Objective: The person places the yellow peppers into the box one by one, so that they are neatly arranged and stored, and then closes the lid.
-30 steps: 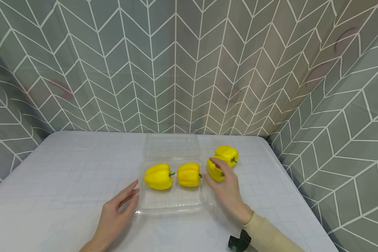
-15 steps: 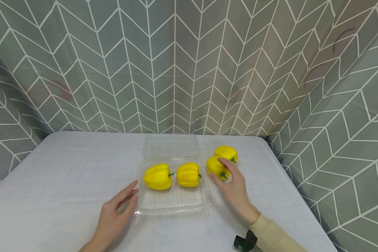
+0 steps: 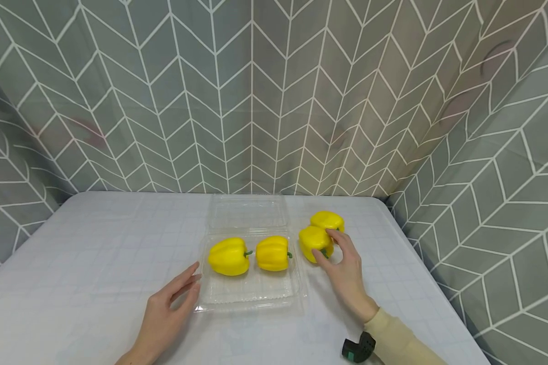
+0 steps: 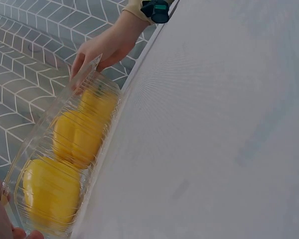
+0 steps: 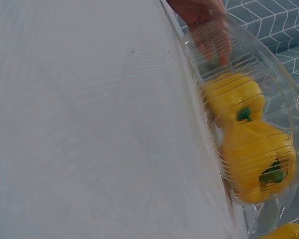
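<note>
A clear plastic clamshell container (image 3: pixel 251 293) lies with its lid folded back, away from the person. Two yellow bell peppers, a left one (image 3: pixel 228 257) and a right one (image 3: pixel 272 253), lie side by side in its base. My left hand (image 3: pixel 164 312) rests at the container's left edge, fingers fairly straight and fingertips touching the rim. Outside on the right, my right hand (image 3: pixel 348 276) has thumb and fingers around the stem end of a third yellow bell pepper (image 3: pixel 309 239); its stem is partly hidden. A fourth yellow bell pepper (image 3: pixel 325 219) touches it from behind.
The container stands on a pale tablecloth (image 3: pixel 96 263). A grey curtain (image 3: pixel 237 101) with white chevron lines hangs behind the table and along its sides. The raised lid (image 3: pixel 248 210) reaches near the table's far edge. A black wrist device (image 3: pixel 358 349) sits by the right sleeve.
My right hand has moved right, away from the container's edge, to the stem end of the nearer loose pepper. The left hand and the container have stayed put.
</note>
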Available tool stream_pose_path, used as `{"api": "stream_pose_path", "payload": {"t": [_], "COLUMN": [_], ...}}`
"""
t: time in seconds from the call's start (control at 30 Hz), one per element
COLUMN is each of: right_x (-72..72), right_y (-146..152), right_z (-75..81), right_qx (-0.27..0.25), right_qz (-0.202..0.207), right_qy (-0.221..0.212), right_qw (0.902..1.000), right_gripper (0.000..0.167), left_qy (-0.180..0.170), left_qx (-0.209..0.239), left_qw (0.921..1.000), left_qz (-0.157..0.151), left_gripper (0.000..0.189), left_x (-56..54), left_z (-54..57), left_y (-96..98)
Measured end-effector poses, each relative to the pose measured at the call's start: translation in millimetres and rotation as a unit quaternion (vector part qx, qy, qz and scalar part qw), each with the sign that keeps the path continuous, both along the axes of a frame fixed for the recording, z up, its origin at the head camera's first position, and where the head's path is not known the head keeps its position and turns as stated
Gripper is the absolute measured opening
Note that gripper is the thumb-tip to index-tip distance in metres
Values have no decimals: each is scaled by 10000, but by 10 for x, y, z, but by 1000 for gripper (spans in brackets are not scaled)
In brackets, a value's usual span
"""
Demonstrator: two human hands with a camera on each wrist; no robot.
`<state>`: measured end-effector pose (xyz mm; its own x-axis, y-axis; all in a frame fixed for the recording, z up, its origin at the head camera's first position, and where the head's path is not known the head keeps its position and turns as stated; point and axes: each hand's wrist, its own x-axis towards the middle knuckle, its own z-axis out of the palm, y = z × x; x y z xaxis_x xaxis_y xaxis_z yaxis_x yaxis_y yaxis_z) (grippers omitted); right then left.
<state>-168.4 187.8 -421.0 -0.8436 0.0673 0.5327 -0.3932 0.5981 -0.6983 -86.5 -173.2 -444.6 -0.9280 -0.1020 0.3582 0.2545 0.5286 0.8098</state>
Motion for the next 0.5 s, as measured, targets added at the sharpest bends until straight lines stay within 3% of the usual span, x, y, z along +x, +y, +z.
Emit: {"api": "stream_pose_path", "payload": {"t": [0.5], "right_x": [-52], "right_y": [33], "right_z": [-135], "right_qx": [-54], "right_qz": [-253], "right_qy": [-155], "right_qw": [9995], "right_gripper": [60], "left_qy": [59], "left_qx": [5], "left_qw": [10000], "left_qz": [-28], "left_gripper": [44], "left_x": [-2], "left_z": [-13], "left_y": [-5]}}
